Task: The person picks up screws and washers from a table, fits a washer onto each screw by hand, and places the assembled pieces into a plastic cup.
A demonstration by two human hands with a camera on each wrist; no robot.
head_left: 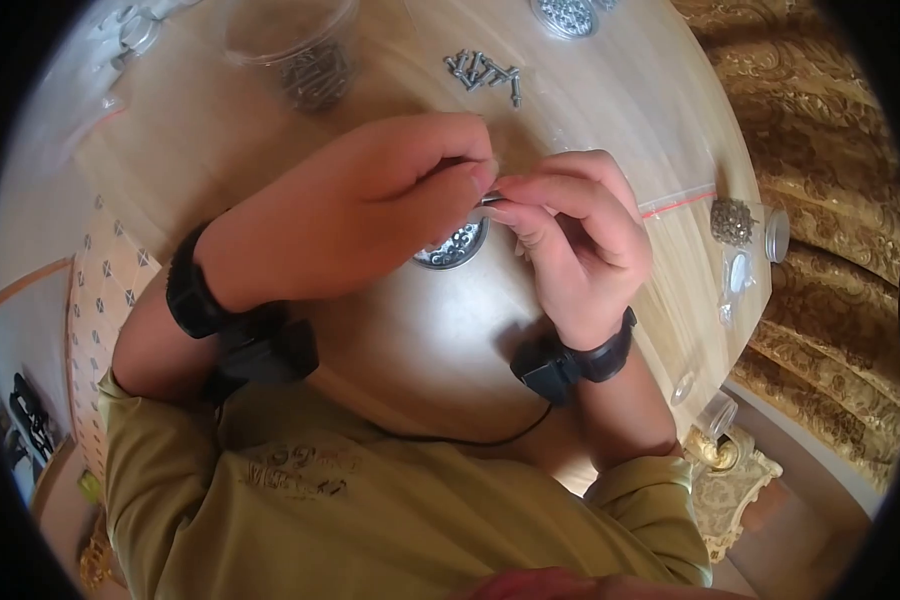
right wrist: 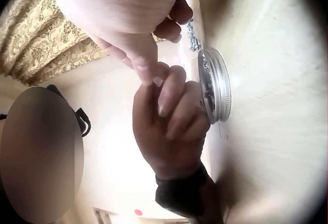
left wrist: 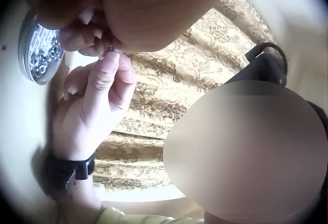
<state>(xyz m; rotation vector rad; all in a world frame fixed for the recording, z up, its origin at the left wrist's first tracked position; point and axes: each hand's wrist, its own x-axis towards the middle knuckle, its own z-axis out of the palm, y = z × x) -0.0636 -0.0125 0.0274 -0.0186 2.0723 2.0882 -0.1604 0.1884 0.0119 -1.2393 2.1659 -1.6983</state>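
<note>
Just above a shallow round metal lid (right wrist: 221, 86) of small nuts (head_left: 457, 247), both hands meet fingertip to fingertip. My left hand (head_left: 355, 210), back turned up in the head view, pinches a small metal fastener (head_left: 490, 198) from the left. From the right, thumb and forefinger of my right hand (head_left: 592, 240) pinch at the same piece, its other fingers curled loosely. Fingertips cover most of the fastener, so I cannot tell its exact kind. Beyond the hands lies a loose pile of bolts (head_left: 482, 75), some seemingly with nuts on them.
A clear tub (head_left: 280, 58) with dark bolts stands at the far left, and a jar of shiny small parts (head_left: 567, 16) at the far edge. On the right lies a tipped clear jar (head_left: 738, 222) of fasteners beside plastic bags. A patterned curtain (head_left: 820, 170) hangs past the table's right edge.
</note>
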